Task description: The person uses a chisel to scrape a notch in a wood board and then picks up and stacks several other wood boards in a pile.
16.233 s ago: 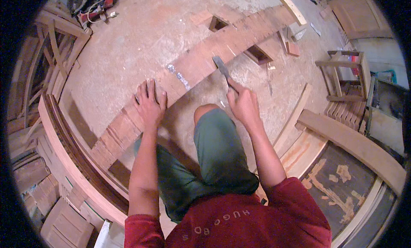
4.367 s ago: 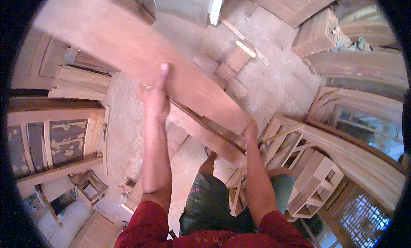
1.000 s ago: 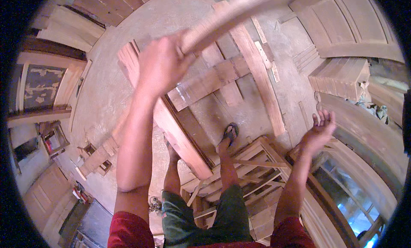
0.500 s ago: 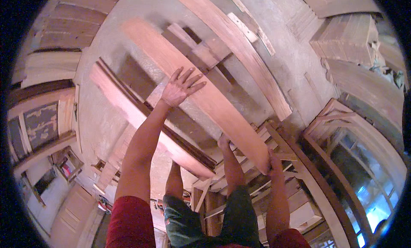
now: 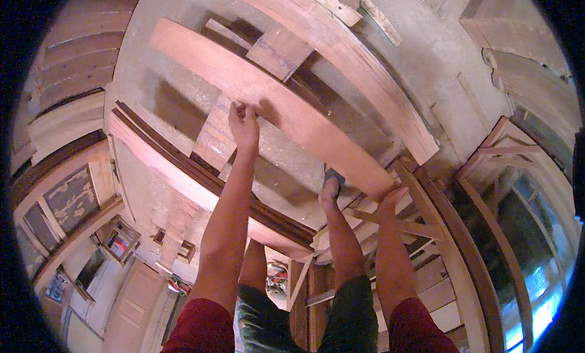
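A long, smooth reddish plank (image 5: 317,133) slopes from upper left to lower right above the floor. My left hand (image 5: 244,121) has curled fingers at the plank's near edge, gripping it left of middle. My right hand (image 5: 393,194) holds the plank's right end. Beside it on the near side lie long boards with dark edges (image 5: 164,170), over a short cross board (image 5: 213,127). Beyond the plank another long board (image 5: 384,91) runs roughly parallel, with a square wood piece (image 5: 277,51) between them. My left foot is hidden; my right foot shows below the plank.
A wooden lattice frame (image 5: 426,225) stands close at my lower right, beside a glazed frame (image 5: 530,243). Stacked timber (image 5: 506,30) lines the right wall. Panels (image 5: 79,72) lean along the left, with a framed door (image 5: 73,194) and small stool frame (image 5: 119,243) below.
Over the last second the plank came down from a blurred raised position. Since half a second ago its right end has moved up in view, and my spread left hand has curled onto its near edge.
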{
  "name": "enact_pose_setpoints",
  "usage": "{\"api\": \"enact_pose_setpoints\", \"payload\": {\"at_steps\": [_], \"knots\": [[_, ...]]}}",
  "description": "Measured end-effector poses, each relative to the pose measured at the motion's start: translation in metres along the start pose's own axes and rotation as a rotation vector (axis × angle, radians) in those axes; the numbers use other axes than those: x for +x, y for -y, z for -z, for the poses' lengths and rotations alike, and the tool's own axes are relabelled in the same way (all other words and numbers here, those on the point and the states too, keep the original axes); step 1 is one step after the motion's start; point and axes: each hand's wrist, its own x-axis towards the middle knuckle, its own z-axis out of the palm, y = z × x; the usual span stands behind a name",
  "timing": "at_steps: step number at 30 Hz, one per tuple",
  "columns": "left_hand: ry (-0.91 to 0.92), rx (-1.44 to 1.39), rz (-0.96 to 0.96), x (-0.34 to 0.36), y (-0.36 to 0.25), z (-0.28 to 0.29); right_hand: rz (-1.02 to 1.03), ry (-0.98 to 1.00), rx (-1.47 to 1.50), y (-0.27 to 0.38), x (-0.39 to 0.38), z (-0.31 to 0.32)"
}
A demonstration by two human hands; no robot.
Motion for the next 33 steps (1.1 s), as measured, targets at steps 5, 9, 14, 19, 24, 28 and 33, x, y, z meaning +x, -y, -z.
{"api": "enact_pose_setpoints", "payload": {"at_steps": [5, 9, 14, 19, 24, 28, 33], "knots": [[-0.318, -0.167, 0.19, 0.017, -0.027, -0.047, -0.218, 0.211, -0.188, 0.019, 0.0, -0.023], [-0.221, -0.214, 0.208, 0.023, -0.05, -0.089, -0.166, 0.404, -0.103, 0.061, 0.04, -0.026], [-0.123, -0.199, 0.112, 0.053, -0.084, -0.106, 0.019, 0.345, -0.16, 0.081, 0.03, -0.075], [-0.113, -0.16, 0.164, 0.065, -0.095, -0.136, -0.07, 0.299, -0.197, 0.1, 0.028, -0.07], [-0.089, -0.213, 0.172, 0.064, -0.091, -0.119, -0.22, 0.552, 0.065, 0.12, -0.024, -0.097], [-0.067, -0.22, 0.231, 0.06, -0.103, -0.117, -0.25, 0.488, 0.03, 0.137, -0.048, -0.109], [-0.052, -0.19, 0.157, 0.067, -0.09, -0.111, -0.231, 0.458, -0.01, 0.12, -0.033, -0.099]]}}
